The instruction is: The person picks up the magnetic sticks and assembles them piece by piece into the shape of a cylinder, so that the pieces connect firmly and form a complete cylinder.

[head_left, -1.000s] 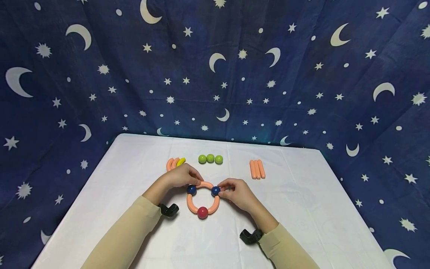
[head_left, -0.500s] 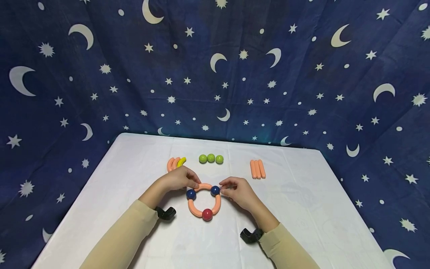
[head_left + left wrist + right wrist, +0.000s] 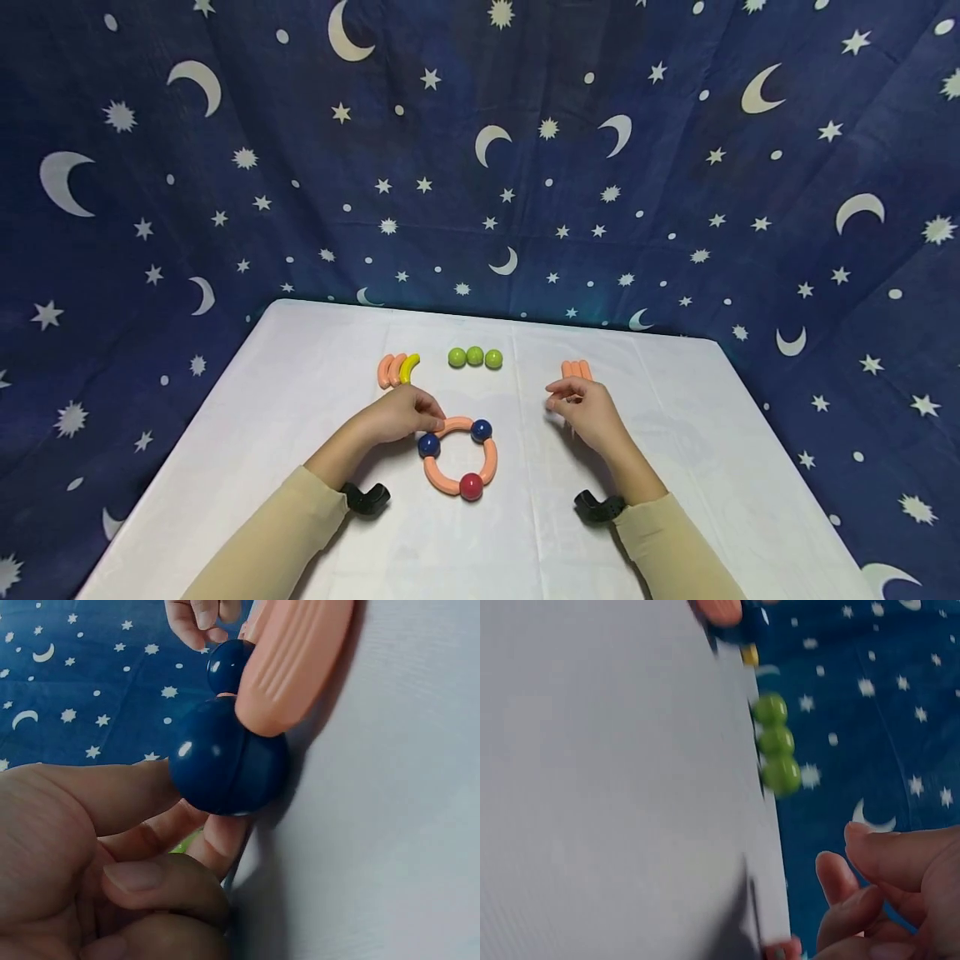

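The ring of orange curved pieces and balls (image 3: 458, 457) lies on the white table (image 3: 300, 400) in front of the person, and the left hand (image 3: 401, 414) steadies it at its upper left with fingers curled against a blue ball (image 3: 225, 761), while the right hand (image 3: 583, 408), loosely curled and empty, hovers just by the straight orange sticks (image 3: 576, 367); fetching another piece looks like the step in hand, and it calls for a clean pinch on one stick. The left wrist view shows the fingertips touching that ball, which the head view cannot resolve; the right wrist view shows the three green balls (image 3: 775, 742) and nothing held
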`<state>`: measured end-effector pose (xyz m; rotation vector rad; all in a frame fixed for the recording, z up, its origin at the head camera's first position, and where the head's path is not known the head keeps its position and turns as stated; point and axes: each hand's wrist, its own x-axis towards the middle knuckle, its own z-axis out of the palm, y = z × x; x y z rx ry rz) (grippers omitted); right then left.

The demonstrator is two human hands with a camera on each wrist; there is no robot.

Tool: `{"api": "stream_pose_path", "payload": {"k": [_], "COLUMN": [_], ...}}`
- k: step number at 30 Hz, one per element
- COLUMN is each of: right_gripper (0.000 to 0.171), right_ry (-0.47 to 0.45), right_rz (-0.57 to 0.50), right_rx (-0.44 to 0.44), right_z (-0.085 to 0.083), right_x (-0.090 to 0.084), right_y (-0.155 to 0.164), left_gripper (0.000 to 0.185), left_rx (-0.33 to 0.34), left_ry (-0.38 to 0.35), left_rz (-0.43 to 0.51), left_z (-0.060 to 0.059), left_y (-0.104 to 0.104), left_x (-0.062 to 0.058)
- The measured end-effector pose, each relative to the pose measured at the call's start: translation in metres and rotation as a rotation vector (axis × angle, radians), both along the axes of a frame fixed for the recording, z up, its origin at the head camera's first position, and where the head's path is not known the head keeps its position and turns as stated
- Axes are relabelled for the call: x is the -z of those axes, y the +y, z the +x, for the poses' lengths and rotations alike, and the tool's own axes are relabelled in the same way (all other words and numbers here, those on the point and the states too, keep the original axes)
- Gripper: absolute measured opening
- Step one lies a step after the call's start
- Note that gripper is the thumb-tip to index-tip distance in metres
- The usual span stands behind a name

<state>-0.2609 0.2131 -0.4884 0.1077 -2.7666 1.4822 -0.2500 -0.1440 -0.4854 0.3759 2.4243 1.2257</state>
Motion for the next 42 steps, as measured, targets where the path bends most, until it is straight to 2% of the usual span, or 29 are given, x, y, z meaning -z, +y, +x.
{"api": "stream_pose_path", "payload": {"k": [7, 15, 22, 29, 33, 37, 42], "right_gripper": [0.024, 0.027, 0.031, 0.037, 0.038, 0.037, 0.033], "right_ry": [0.014, 0.015, -0.101, -0.211, -0.308, -0.386, -0.406], "right_rz": [0.054, 0.182, 0.173, 0.165, 0.165, 0.214, 0.304], "right_rx": [0.104, 0.147, 0.18, 0.126, 0.109, 0.084, 0.068], "right_z": [-0.02, -0.043, -0.052, -0.056, -0.058, -0.058, -0.055], "right_x": [-0.008, -0.01, -0.007, -0.003, -0.006, -0.013, -0.017], "right_y": [0.04, 0.064, 0.067, 0.073, 0.079, 0.083, 0.079], "left_gripper": [0.008, 0.013, 0.017, 0.017, 0.018, 0.018, 0.017], "left_rx": [-0.024, -0.004, 0.011, 0.01, 0.011, 0.012, 0.016], "left_ry": [0.0, -0.039, -0.055, -0.047, -0.041, -0.039, -0.035], "left_rz": [0.006, 0.083, 0.119, 0.139, 0.138, 0.131, 0.12], "left_z": [0.001, 0.0, 0.001, 0.003, 0.003, 0.002, 0.002], "left_y": [-0.002, -0.006, -0.008, -0.009, -0.008, -0.009, -0.009], "left_x": [0.005, 0.008, 0.008, 0.01, 0.01, 0.011, 0.011]}}
